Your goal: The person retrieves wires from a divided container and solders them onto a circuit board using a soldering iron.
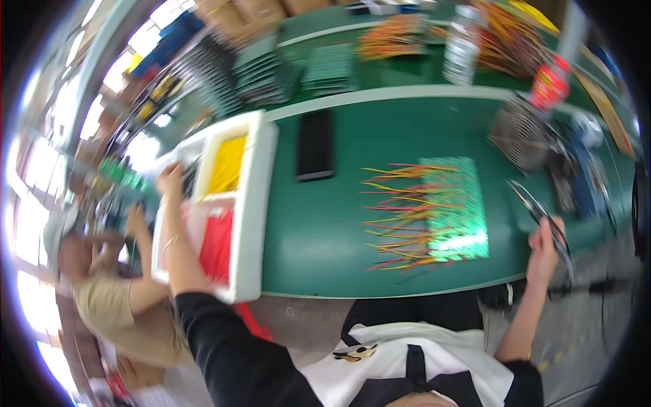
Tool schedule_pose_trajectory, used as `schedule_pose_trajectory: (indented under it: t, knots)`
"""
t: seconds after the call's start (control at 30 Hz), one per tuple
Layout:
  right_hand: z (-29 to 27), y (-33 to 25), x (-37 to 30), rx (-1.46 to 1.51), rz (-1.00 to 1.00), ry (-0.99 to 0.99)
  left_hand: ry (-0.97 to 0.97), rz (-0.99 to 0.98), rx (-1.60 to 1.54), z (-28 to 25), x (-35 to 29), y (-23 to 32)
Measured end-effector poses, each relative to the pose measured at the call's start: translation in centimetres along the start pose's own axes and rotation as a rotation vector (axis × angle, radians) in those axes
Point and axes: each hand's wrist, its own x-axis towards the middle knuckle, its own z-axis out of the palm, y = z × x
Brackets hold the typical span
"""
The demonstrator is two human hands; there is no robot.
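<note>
My right hand (pixel 542 247), at the right edge of the table, is closed around a slim metal tool with two long, thin arms, apparently tweezers (pixel 529 205). Over the left side of a white foam box (pixel 252 203), my left hand (pixel 171 180) has its fingers curled together; whatever they hold is hidden. Yellow wires (pixel 228 165) and red wires (pixel 217 247) fill the box's right-hand compartments, with dark pieces (pixel 192 178) beside the yellow. Between my hands lies a shiny green circuit board panel (pixel 461 210), with red and yellow wires (pixel 393 217) sticking out leftward.
A black phone (pixel 316 144) lies beyond the panel. A round metal-grilled fan (pixel 519 133), a blue device (pixel 588 176) and a red container (pixel 550 81) stand right. Behind are a clear bottle (pixel 462 47), wire bundles (pixel 393 37) and stacked green panels (pixel 330 68). Another person (pixel 125 298) works at left.
</note>
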Motion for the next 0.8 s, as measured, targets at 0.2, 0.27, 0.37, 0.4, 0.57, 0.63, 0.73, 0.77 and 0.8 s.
schedule_pose_trajectory:
  t: [0.2,0.27,0.37,0.4,0.57,0.63,0.73,0.77,0.8]
  knots:
    - [-1.5,0.2,-0.2,-0.031,-0.001,-0.002,-0.13,-0.134,-0.534,-0.8,-2.0,3.2]
    - [-1.5,0.4,0.1,-0.036,-0.006,-0.036,-0.097,-0.193,-0.69,-1.1,-2.8,3.5]
    - [-1.1,0.4,0.2,-0.055,0.022,-0.016,-0.06,-0.221,-0.75,-1.8,-3.0,3.3]
    - [-1.3,0.4,0.4,-0.052,0.02,-0.019,-0.053,-0.238,-0.776,-1.6,-3.1,3.5]
    - [-1.2,0.3,0.6,-0.038,0.023,-0.014,-0.046,-0.246,-0.781,-1.3,-3.1,4.1]
    - [-1.0,0.3,0.5,-0.044,0.028,0.001,-0.041,-0.25,-0.797,-1.4,-3.1,4.3]
    - [-1.1,0.1,0.5,-0.033,0.032,0.006,0.007,-0.282,-0.792,-1.1,-3.6,5.2]
    - [-1.0,0.0,0.4,-0.032,0.034,0.007,0.006,-0.281,-0.791,-1.1,-3.6,5.3]
    - [-0.6,-0.2,0.3,-0.041,0.027,0.012,0.008,-0.272,-0.78,-1.1,-3.5,5.1]
